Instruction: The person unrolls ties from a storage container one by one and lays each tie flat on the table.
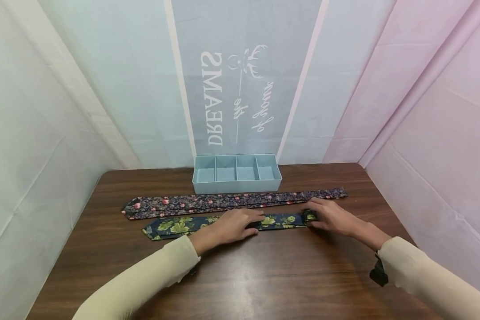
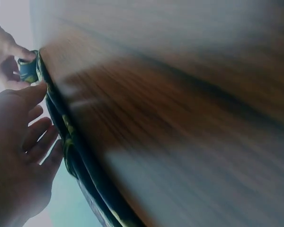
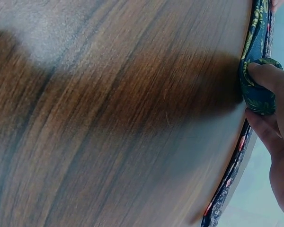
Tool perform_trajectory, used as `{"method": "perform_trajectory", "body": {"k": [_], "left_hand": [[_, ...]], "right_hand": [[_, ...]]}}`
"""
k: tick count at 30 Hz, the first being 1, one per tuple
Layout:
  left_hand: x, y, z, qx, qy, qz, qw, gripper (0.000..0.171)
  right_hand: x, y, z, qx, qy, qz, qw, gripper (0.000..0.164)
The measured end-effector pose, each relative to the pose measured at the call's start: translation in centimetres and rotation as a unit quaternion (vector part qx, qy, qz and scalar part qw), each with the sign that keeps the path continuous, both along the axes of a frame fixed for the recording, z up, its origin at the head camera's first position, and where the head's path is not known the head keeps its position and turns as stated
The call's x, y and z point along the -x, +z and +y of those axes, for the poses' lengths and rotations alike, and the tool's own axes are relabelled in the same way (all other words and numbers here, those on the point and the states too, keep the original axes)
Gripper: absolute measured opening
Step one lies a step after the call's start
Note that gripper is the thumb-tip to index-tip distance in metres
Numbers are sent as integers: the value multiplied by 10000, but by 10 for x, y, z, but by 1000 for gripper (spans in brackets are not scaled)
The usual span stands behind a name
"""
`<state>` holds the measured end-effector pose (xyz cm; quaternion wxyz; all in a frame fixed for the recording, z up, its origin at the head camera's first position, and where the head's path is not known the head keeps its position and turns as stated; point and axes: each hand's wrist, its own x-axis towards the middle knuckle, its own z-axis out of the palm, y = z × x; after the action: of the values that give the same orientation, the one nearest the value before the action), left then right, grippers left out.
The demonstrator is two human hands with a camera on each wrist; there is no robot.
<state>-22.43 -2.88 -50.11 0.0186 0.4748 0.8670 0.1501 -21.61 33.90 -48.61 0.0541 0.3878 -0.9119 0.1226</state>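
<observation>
A dark blue necktie with yellow-green flowers (image 1: 178, 226) lies across the table, its wide pointed end to the left. Its right end is wound into a small roll (image 3: 261, 97). My right hand (image 1: 334, 217) grips that roll between thumb and fingers. Over the middle of the same tie, my left hand (image 1: 233, 226) rests with relaxed fingers, the fingertips at the fabric, hiding part of it. In the left wrist view the left fingers (image 2: 40, 137) are loosely spread beside the tie's edge. Behind it a second necktie, dark with pink flowers (image 1: 192, 203), lies stretched out flat.
A light blue box (image 1: 237, 186) with several compartments stands at the table's back edge, just behind the pink-flowered tie. The brown wooden table (image 1: 244, 275) has pale cloth walls (image 1: 444, 133) on both sides and a printed curtain (image 1: 240, 26) behind it.
</observation>
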Motion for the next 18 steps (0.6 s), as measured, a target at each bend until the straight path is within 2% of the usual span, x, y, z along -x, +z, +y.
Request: {"method": "perform_trajectory", "body": {"k": [8, 18], "left_hand": [[6, -5, 16, 35, -209, 52, 9998, 44], [6, -8, 11, 109, -212, -125, 9996, 42]], "right_hand": [[1, 1, 0, 27, 39, -18, 10000, 52], [1, 0, 1, 49, 77, 12, 10000, 53]]}}
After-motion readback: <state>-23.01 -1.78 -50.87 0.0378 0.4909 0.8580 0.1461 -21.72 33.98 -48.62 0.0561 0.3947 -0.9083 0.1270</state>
